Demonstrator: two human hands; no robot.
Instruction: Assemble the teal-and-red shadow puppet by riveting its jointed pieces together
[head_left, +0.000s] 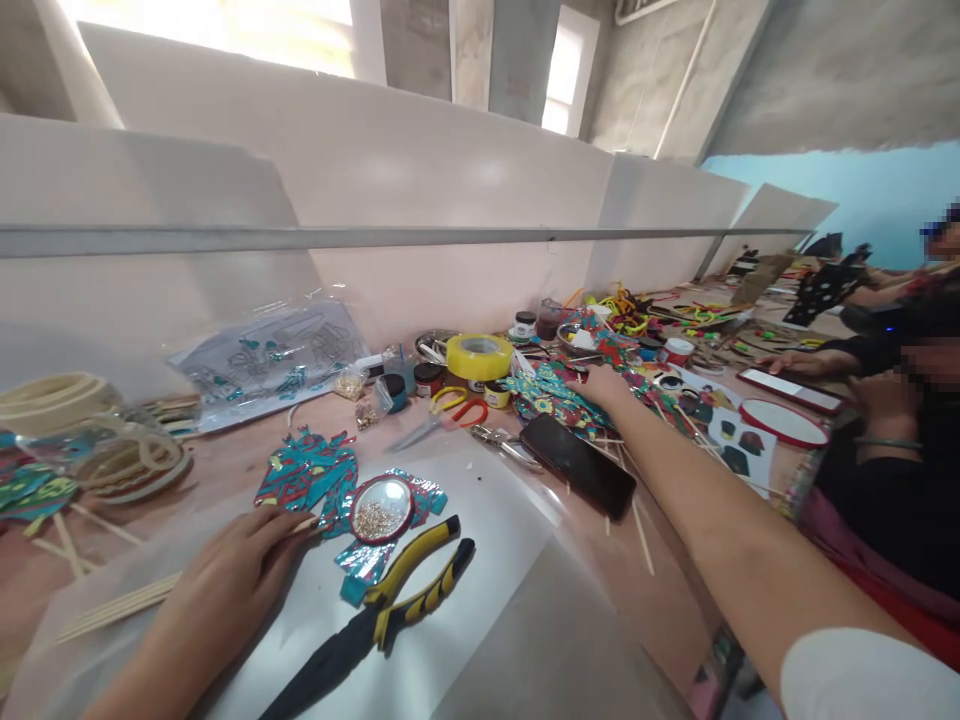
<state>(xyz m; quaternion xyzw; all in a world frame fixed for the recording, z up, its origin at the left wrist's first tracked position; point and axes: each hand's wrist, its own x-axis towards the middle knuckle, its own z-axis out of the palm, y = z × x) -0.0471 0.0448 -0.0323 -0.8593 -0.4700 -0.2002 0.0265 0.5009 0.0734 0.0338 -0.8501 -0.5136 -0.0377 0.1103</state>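
My left hand (pixel 251 550) lies on the white sheet (pixel 499 510), its fingers bent around a thin wooden stick (pixel 304 525). Just beyond its fingertips is a glossy blue and red cutout figure (pixel 311 470), with a small round red-rimmed dish (pixel 381 508) of tiny gold beads on it. Black and yellow pliers (pixel 382 610) lie in front, handles apart. My right hand (pixel 604 385) reaches out to a heap of similar painted figures (pixel 544 390); its bent fingers close on one at the edge, with the fingertips partly hidden.
A dark phone (pixel 577 465) lies below my right forearm. Scissors (pixel 442 415), paint jars (pixel 394 390) and a yellow tape roll (pixel 480 355) stand along the back. At left are tape rings (pixel 60 400) and more sticks (pixel 120 610). Another person's hand (pixel 799 365) is at right by a phone.
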